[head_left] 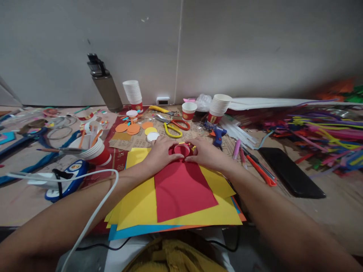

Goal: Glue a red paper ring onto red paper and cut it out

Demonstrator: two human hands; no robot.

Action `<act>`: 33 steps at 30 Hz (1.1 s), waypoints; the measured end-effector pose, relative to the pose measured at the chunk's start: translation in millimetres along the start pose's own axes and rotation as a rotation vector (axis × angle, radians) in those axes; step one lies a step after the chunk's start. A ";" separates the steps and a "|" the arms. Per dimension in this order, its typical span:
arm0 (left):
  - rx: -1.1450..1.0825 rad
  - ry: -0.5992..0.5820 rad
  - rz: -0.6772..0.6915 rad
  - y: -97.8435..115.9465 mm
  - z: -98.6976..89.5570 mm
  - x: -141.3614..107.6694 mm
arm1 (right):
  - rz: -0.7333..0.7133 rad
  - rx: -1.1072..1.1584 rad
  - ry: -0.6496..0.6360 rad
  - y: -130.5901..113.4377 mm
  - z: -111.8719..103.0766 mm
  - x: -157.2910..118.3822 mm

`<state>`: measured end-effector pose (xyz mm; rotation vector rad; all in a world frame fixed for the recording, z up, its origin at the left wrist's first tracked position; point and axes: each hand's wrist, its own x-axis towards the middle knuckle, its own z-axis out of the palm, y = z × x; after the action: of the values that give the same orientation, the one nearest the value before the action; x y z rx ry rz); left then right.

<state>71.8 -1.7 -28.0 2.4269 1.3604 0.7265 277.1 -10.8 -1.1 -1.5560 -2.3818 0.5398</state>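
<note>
My left hand and my right hand meet at the far end of a red paper sheet. Between their fingertips is a small round red piece with a paler rim; I cannot tell whether it is a paper disc or a cap. Fingers of both hands are curled in around its sides. The red sheet lies on a stack of yellow paper, with blue paper showing beneath. Just beyond my left hand are a white disc and a yellow disc.
Scissors, orange discs and a blue glue gun lie beyond my hands. Paper cups stand at the back. A phone lies right. A white cable hangs across my left forearm.
</note>
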 end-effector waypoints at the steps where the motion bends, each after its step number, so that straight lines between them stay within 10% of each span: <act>1: -0.009 -0.003 0.016 0.1 1.4 0.6 | 0.001 -0.006 -0.004 0.8 -1.1 0.7; 33: -0.103 0.061 -0.002 -6.6 6.5 3.9 | 0.072 0.108 -0.007 6.4 -6.8 4.5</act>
<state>72.3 5.2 -35.4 2.3408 1.3132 0.8552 283.2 -3.2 2.3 -1.5999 -2.2680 0.6788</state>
